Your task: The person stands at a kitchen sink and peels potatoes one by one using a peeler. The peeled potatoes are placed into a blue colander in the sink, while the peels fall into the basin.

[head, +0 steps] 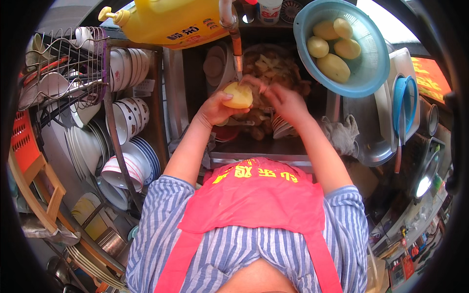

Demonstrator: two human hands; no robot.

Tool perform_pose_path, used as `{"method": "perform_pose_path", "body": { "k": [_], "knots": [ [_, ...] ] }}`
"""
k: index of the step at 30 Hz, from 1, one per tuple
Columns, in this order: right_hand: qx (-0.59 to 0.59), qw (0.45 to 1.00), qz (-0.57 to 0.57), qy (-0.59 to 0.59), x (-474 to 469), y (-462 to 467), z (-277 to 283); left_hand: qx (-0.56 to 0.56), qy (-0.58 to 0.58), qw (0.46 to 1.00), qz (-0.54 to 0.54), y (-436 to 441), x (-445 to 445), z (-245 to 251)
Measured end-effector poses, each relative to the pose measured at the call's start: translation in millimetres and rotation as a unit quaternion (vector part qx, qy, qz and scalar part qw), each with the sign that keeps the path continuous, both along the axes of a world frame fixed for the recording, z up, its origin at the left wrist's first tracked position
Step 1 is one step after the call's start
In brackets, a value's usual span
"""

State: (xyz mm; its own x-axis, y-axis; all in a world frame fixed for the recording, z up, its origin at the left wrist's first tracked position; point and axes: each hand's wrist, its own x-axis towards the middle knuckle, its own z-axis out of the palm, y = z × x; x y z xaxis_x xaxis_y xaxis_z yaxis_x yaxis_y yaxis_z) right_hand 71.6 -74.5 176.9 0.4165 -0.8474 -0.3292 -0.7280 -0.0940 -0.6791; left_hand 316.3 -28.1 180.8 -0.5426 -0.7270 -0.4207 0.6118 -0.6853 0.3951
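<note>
My left hand (216, 106) is closed around a peeled yellow potato (237, 96), held over the sink (242, 153) beneath the metal tap (237, 60). Close to the potato's right side is my right hand (287, 100), its fingers bent and blurred. Whether it grips a small tool cannot be made out. Below the hands, potato peelings (273, 66) lie heaped in the sink. Several unpeeled-looking potatoes (257, 132) sit lower down, partly hidden by my hands. Stacked bowls (282, 126) rest beside them, under my right forearm.
A blue plastic colander (298, 47) with several peeled potatoes stands at the upper right. Behind the sink lies a large yellow jug (172, 25). Racks of bowls (128, 117) and plates (86, 150) line the left. A grey rag (340, 135) hangs at the sink's right edge.
</note>
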Motion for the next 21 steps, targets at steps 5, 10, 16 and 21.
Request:
{"method": "perform_pose_path", "body": {
  "k": [5,10,16,21],
  "knots": [
    [0.062,0.990,-0.120,0.034,-2.0,-0.8,-2.9,0.002,-0.103,0.994,0.018,1.8,-0.1,4.2],
    [-0.012,0.995,-0.002,-0.100,10.8,22.5,16.1,-0.035,-0.085,0.996,-0.007,-4.3,-3.9,4.0],
    [-0.123,0.986,0.065,-0.094,10.4,18.3,20.4,-0.067,-0.104,0.991,-0.058,-7.5,-5.6,16.1],
    [0.020,0.991,-0.073,0.115,-0.6,-3.0,6.5,-0.084,-0.140,0.986,-0.030,-2.9,-8.7,19.6]
  ]
}}
